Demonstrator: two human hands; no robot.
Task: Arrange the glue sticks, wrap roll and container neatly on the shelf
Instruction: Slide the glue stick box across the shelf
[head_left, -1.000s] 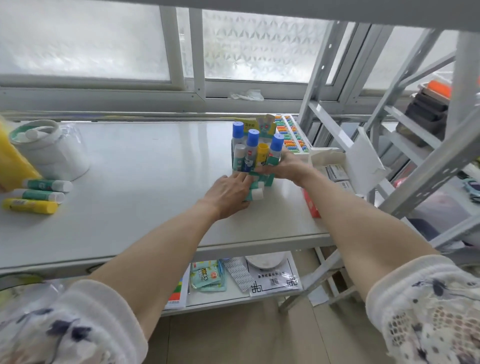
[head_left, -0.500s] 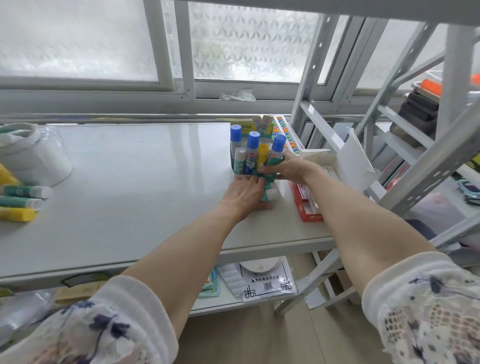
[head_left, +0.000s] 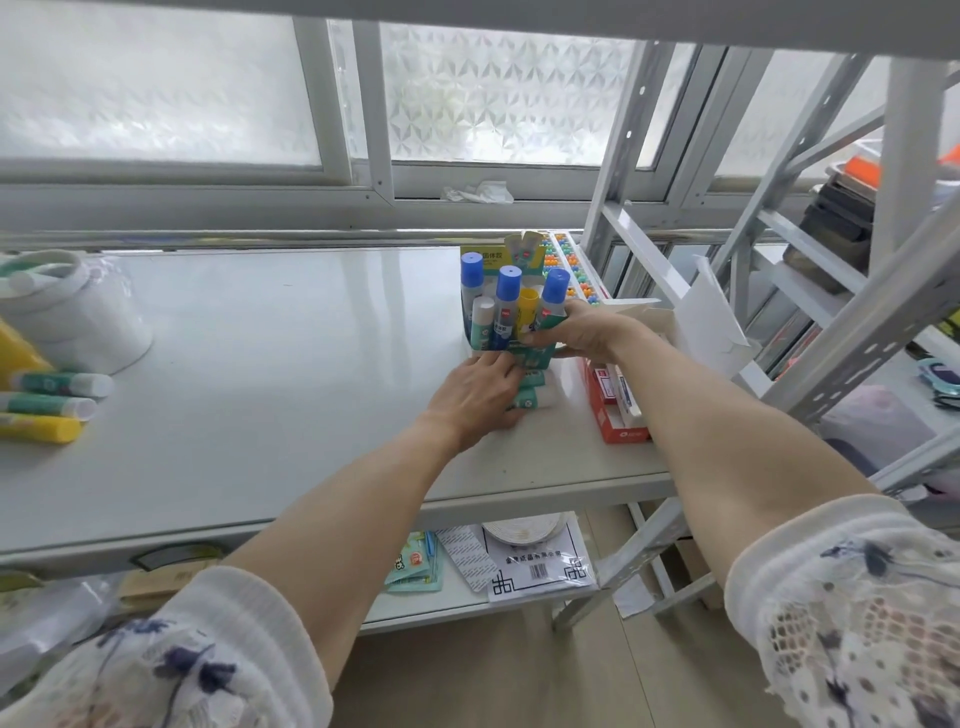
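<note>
Several glue sticks (head_left: 506, 306) with blue, white and yellow caps stand upright in a green display box (head_left: 535, 356) at the right back of the white shelf (head_left: 291, 374). My right hand (head_left: 576, 332) grips the box's front right corner, beside a blue-capped stick. My left hand (head_left: 475, 397) lies just in front of the box, fingers curled over a few green-and-white glue sticks (head_left: 530, 397) lying flat. Three more loose glue sticks (head_left: 49, 405) lie at the far left. Behind them the white wrap roll sits in a clear container (head_left: 78, 312).
A red carton (head_left: 615, 415) and an open white box (head_left: 701, 322) stand right of the hands. A bead abacus (head_left: 576, 270) leans behind the display box. Grey rack posts (head_left: 608, 208) rise at the right. Packets (head_left: 535, 561) lie on the lower shelf.
My view has swung right and slightly closer, so the loose sticks and container sit further left. My left hand slid a little nearer over the lying sticks. The right hand keeps its grip.
</note>
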